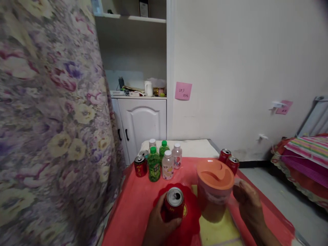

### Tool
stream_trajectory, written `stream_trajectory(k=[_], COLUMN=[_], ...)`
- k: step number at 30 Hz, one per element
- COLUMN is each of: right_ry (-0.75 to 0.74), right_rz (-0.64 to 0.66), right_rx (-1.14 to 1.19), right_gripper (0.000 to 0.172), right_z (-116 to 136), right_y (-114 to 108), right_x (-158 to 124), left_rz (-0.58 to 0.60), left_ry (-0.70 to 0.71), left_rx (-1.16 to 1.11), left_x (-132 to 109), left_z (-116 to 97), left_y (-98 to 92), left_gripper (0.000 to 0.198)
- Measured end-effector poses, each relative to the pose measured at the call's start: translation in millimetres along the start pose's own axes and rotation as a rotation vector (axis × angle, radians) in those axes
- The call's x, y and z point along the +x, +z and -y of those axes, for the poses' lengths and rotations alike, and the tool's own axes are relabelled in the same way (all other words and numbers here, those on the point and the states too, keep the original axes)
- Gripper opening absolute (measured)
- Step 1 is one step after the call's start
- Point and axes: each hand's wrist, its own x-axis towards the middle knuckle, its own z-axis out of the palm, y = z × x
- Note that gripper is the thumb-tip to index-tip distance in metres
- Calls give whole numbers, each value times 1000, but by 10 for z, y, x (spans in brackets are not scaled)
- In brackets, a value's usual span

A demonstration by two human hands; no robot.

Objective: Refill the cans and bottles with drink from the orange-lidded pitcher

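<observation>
My left hand (pixel 159 223) is wrapped round an opened red drink can (pixel 174 203) standing on the red cloth (pixel 133 205). Right of the can stands a translucent jug (pixel 214 196) with an orange lid and brownish liquid in its lower part. My right hand (pixel 249 203) is closed on the jug's handle side; the handle itself is hidden by the fingers. The jug rests partly on a yellow patch (pixel 217 232) of the cloth.
Behind stand several bottles (pixel 164 160), green and clear, and a red can (pixel 140 165). Two more red cans (pixel 229 160) are at the back right. A floral curtain (pixel 51 119) hangs at the left. White cabinet (pixel 140 123) and wall lie beyond; bedding (pixel 304 153) at the right.
</observation>
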Motion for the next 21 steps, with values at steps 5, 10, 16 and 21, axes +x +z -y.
stream_trajectory(k=[5, 10, 16, 21], right_ry=[87, 102, 30, 68], right_rz=[-35, -36, -6, -25], right_rx=[67, 26, -170, -151], right_gripper=[44, 48, 44, 45], right_z=[-52, -118, -127, -161], right_y=[-59, -112, -183, -319], right_x=[6, -26, -43, -22], left_rz=[6, 14, 61, 60], left_ry=[-27, -10, 36, 68], left_rx=[6, 19, 46, 63], left_x=[-8, -16, -63, -75], left_z=[-9, 31, -6, -31], left_y=[4, 25, 32, 32], left_gripper=[91, 92, 86, 85])
